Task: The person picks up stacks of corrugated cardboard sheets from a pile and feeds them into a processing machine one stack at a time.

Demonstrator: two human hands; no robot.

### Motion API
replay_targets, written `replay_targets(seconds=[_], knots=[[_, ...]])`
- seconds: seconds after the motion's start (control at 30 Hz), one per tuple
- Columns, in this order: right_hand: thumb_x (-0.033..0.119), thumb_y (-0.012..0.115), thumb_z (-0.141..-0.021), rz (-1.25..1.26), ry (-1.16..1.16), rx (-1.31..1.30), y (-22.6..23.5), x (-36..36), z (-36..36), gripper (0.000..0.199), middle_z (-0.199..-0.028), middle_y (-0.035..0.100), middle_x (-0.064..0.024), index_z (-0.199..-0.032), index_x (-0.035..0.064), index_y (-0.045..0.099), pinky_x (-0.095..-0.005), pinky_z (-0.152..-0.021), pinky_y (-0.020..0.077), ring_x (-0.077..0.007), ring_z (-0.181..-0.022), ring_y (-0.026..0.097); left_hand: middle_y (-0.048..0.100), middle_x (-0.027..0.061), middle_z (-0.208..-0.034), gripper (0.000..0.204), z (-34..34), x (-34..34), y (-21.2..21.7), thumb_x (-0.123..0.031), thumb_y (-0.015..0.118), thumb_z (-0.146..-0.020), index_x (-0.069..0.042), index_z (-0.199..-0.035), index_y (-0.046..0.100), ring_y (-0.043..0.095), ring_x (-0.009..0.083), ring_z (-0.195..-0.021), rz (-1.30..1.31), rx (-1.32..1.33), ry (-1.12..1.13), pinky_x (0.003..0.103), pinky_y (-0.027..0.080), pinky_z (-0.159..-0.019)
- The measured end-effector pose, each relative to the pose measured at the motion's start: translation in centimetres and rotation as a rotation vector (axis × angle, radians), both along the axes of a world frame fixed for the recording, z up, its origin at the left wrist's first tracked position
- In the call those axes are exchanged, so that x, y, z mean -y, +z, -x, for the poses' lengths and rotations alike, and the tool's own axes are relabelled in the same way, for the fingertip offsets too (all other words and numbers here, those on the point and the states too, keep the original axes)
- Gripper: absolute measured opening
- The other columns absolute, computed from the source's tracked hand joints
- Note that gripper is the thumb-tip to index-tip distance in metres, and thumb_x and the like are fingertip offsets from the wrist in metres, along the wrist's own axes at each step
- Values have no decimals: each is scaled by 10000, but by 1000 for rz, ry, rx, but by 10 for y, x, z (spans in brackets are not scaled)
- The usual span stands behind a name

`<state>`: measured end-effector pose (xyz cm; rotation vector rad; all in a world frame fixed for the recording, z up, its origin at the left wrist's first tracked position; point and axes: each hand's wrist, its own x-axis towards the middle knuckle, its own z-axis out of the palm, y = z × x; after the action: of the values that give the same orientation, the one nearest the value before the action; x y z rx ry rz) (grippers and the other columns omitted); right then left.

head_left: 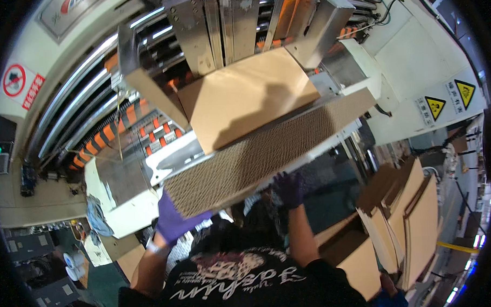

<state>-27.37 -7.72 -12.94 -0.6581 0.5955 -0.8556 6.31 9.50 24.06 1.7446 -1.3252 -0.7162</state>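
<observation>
A thick stack of corrugated cardboard sheets [267, 153] lies slantwise in front of me, its layered, wavy edges facing me. My left hand [178, 221], in a purple glove, grips the stack's near left corner; some of its fingers are hidden beneath. In shadow by the stack's lower front edge is my right hand [289, 190], in a darker purple glove. Its fingers look spread, and whether they touch the cardboard is unclear. Just beyond the stack, a smooth tan cardboard face [249, 96] reaches the machine's upright metal plates [193, 36].
Metal rollers [86, 78] and orange-black striped bars [112, 125] run along the machine's left side. A metal side guide [151, 92] stands left of the cardboard. At right, more cardboard pieces [421, 228] lean together. Another person's hand [388, 285] shows below them.
</observation>
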Motion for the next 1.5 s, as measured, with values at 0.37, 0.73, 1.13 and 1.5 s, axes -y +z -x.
replay_targets(seconds=[0.37,0.73,1.13,1.5], knots=[[690,340,-864,-367,-539,540,-7,51,-116,781,-1412,373,-78,-1411,133,309,-453,-1034,315,-295,-1229,399,638,119,-1061,572,-42,90,14,-23,799,-636,14,-1147,545,644,216,-932,-170,-490,285,343,549,-798],[573,387,-919,-345,-403,308,74,152,-140,672,-1400,383,-76,-1405,113,316,-425,-1041,327,-268,-1248,389,526,71,-1241,443,-127,178,-103,-131,598,-855,-23,-1268,480,504,188,-1135,-11,-756,406,320,406,-945],[646,444,-865,-355,-188,-186,12,235,-212,759,-1268,475,-21,-1363,76,378,-317,-939,401,-159,-1086,480,520,119,-1243,420,-37,-31,-229,-154,530,-912,-56,-1305,421,551,235,-1097,-491,-655,478,372,470,-895],[587,693,-720,-327,726,-801,50,289,-155,622,-746,632,-128,-937,13,596,-328,-566,556,-202,-620,633,552,101,-1249,439,-7,54,-205,-157,526,-916,-83,-1338,427,536,214,-1130,-549,-704,490,347,437,-920]])
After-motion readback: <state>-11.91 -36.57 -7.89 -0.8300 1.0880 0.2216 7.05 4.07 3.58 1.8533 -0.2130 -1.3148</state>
